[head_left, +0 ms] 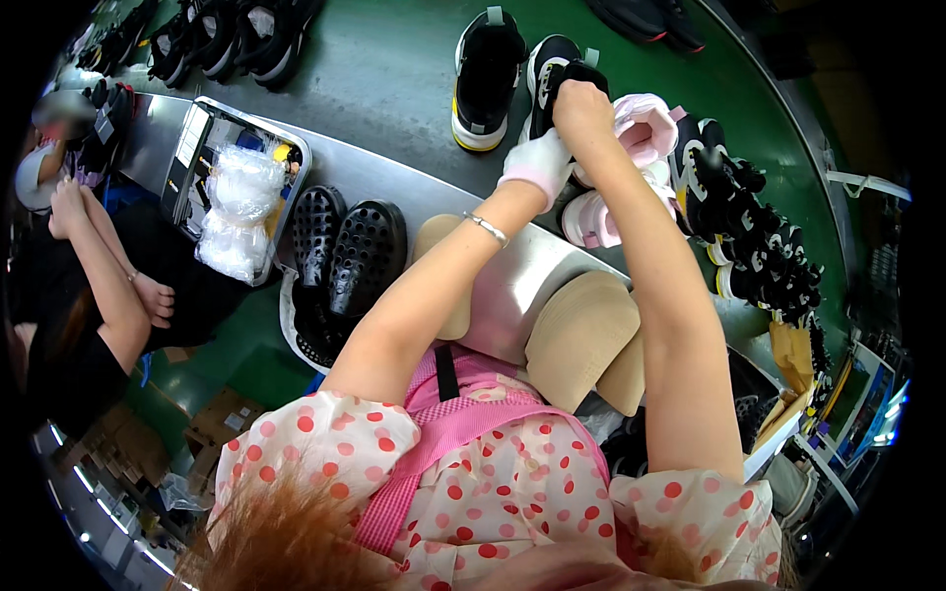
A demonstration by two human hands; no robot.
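A black and white sneaker [545, 57] is under both my hands on the green work surface. My right hand [583, 112], bare, is closed at its opening, with the fingertips turned away from view. Close beside it, my left hand [541, 161] in a white glove grips the near end of the same sneaker, its fingers partly hidden. Just to the left stands a matching black sneaker [490, 74] with a yellow and white sole. Pink shoes [645, 126] sit right of my hands.
Beige insole-like sheets [581, 330] are stacked at the metal edge before me. To the left lie black studded clogs [367, 258] and a tray [299, 148] with white plastic-wrapped bundles. Rows of black sneakers [754, 222] line the right. A co-worker's arms [103, 261] are at far left.
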